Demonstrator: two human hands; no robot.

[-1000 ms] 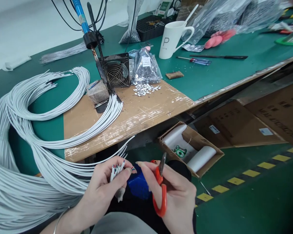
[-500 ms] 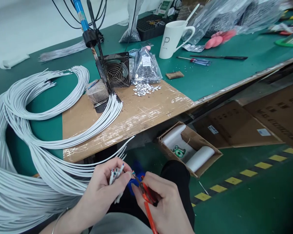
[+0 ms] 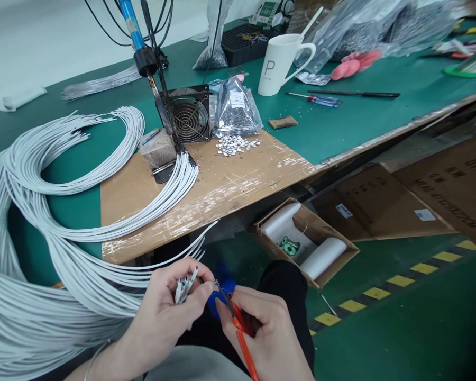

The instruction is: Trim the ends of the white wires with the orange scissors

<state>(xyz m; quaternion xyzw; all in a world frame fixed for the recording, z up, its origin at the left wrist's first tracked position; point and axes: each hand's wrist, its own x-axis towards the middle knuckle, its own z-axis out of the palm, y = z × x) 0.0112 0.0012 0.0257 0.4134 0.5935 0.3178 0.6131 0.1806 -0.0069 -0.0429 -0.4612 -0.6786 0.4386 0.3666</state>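
Low in the head view, my left hand (image 3: 164, 312) is closed round a small bunch of white cable ends (image 3: 183, 283) with coloured cores showing. My right hand (image 3: 265, 338) grips orange-handled cutters (image 3: 241, 333), their dark tip (image 3: 224, 296) pointing up-left at the cable end pinched by my left thumb and forefinger. The two hands nearly touch above my lap. A big sheaf of white cables (image 3: 43, 264) loops from the bench down to my left hand.
On the bench, a cardboard sheet (image 3: 222, 185) carries a small fan (image 3: 190, 114), a soldering iron in a stand (image 3: 143, 53), a bag of metal parts (image 3: 236, 108) and loose terminals (image 3: 236, 144). Further back stand a white mug (image 3: 280, 63) and a screwdriver (image 3: 315, 99). Cardboard boxes (image 3: 305, 241) sit on the floor.
A second ago my right hand held the cutters upright, apart from the cables. It has since tipped them over and brought the tip to the cable end in my left hand.
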